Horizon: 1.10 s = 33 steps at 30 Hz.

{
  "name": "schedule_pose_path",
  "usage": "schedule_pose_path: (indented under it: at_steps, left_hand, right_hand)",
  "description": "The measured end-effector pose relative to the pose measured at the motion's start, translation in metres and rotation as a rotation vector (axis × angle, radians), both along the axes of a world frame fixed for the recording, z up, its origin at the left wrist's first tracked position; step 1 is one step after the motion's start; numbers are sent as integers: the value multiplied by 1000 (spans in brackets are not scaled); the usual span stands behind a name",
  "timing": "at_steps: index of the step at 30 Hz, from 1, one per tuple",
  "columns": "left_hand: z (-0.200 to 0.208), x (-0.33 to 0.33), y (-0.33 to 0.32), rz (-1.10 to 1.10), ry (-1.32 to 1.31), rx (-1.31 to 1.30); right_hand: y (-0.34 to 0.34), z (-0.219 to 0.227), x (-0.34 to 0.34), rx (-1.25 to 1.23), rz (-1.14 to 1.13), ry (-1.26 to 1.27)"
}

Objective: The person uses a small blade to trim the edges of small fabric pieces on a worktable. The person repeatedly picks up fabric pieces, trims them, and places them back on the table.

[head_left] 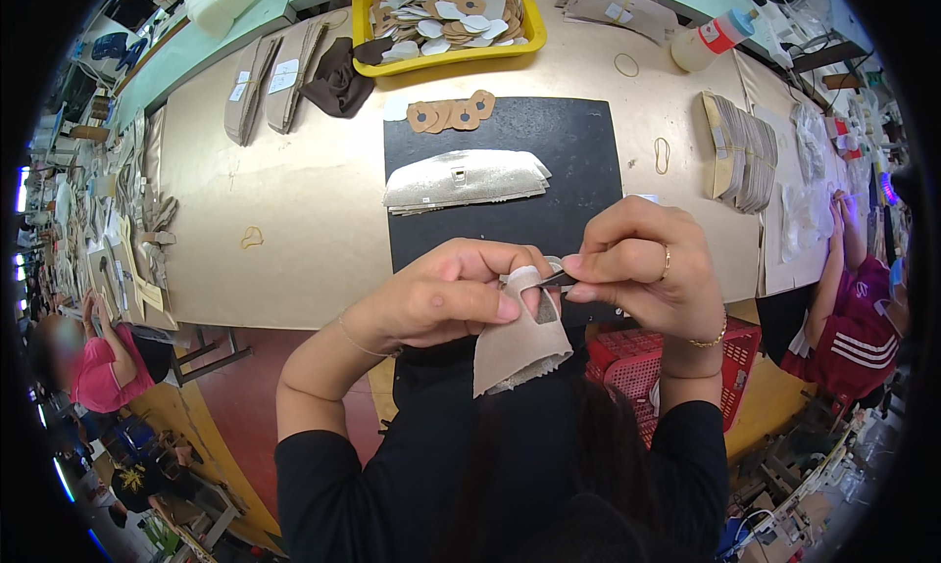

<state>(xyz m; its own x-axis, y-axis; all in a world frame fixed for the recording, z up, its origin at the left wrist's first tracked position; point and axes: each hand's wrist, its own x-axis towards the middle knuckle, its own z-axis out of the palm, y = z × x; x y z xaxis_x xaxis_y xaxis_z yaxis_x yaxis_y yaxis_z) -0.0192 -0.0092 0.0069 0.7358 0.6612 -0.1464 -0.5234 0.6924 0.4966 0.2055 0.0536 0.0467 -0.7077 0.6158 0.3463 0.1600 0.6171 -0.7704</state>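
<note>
My left hand (446, 293) is closed on a beige fabric piece (520, 352) with a ragged lower edge and a cut-out opening near its top. The thumb presses on the piece, and a fingertip shows through the opening. Close beside it, my right hand (642, 269) pinches a small thin dark object (561, 279) between thumb and forefinger. Its tip meets the top of the fabric piece; its exact kind is too small to make out. Just beyond my hands lies a stack of silvery pieces (466, 183), the top one with a small square opening.
The stack lies on a black mat (500, 132), with overlapping tan pieces (451, 112) behind. A yellow tray (544, 39) of white and tan pieces stands beyond. Bundled pieces (740, 156) and a glue bottle (711, 42) are right, dark cloth (338, 83) left. A red basket (740, 367) stands below.
</note>
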Motion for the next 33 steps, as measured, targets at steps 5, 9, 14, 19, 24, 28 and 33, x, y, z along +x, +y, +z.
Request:
schedule_pose_path:
  at_steps: [5, 9, 14, 19, 24, 28, 33]
  left_hand:
    - [3, -2, 2, -18, 49, 1]
    - [5, -3, 3, -35, 97, 13]
    - [7, -5, 5, -52, 146, 27]
    - [11, -6, 6, -70, 188, 20]
    - [17, -7, 10, -122, 246, 43]
    - [21, -10, 13, -171, 300, 103]
    - [21, -10, 16, -198, 368, 181]
  right_hand:
    - [-1, 3, -2, 14, -9, -20]
    - [-1, 3, -3, 57, -2, -49]
    - [0, 4, -3, 86, 7, -53]
    - [1, 6, -3, 78, 16, -60]
    - [1, 6, -3, 75, 46, -52]
    - [1, 7, -1, 69, 60, -59]
    - [3, 7, 0, 73, 78, -66]
